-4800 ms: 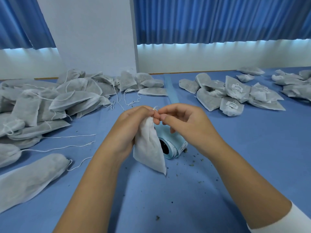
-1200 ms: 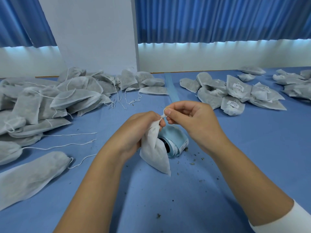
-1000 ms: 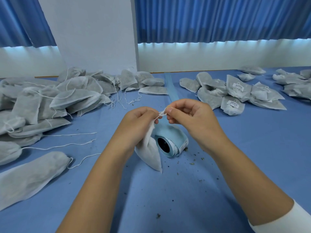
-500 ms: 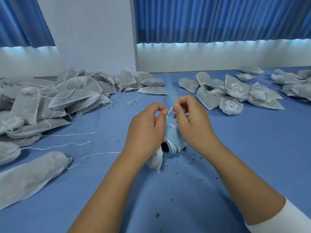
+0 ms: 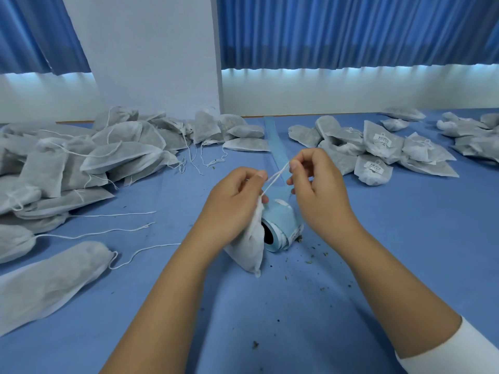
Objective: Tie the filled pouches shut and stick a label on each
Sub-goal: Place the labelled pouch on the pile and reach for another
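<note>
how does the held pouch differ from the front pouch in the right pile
The held pouch shows no label; the front pouch bears a white printed one. The left hand grips the held pouch's neck while the right hand pinches its string; the front pouch lies untouched on the table. Both are pale fabric pouches.

We hold the white pouch by its gathered neck in our left hand, its drawstring pulled taut up to our right hand; just behind lies the blue label roll, its strip unrolled away from us
</note>
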Available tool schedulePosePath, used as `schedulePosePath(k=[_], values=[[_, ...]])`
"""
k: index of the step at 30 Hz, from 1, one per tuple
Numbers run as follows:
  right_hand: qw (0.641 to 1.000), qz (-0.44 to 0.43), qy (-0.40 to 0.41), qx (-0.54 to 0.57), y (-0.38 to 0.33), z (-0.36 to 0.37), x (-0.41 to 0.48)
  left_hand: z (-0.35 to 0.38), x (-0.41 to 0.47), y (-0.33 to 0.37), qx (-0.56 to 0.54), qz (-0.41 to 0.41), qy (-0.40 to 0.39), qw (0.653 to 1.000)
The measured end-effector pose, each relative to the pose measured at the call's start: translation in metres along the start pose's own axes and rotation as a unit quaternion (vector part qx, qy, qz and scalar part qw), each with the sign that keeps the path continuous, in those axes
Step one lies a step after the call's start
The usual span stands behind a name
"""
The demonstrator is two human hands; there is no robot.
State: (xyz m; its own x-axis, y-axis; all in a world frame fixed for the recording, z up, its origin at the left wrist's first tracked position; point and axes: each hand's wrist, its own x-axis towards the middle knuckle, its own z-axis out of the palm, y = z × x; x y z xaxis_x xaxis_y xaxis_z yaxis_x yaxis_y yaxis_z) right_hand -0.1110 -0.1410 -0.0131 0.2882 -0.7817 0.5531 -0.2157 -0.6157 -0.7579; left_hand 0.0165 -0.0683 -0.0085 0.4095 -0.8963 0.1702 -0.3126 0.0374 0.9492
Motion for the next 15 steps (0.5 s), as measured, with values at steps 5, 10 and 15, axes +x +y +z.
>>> schedulePosePath(k=[5,10,15], values=[[0.998,0.023,0.040,0.036,-0.004,-0.008,0.005,-0.019,0.002,0.003,-0.021,-0.086,-0.088,0.992],[0.997,0.017,0.044,0.059,-0.006,-0.011,0.005,-0.031,0.000,-0.003,0.037,-0.059,-0.050,0.996],[0.996,-0.041,-0.024,0.076,-0.011,-0.003,-0.004,-0.026,0.008,-0.007,-0.016,-0.050,0.062,0.997]])
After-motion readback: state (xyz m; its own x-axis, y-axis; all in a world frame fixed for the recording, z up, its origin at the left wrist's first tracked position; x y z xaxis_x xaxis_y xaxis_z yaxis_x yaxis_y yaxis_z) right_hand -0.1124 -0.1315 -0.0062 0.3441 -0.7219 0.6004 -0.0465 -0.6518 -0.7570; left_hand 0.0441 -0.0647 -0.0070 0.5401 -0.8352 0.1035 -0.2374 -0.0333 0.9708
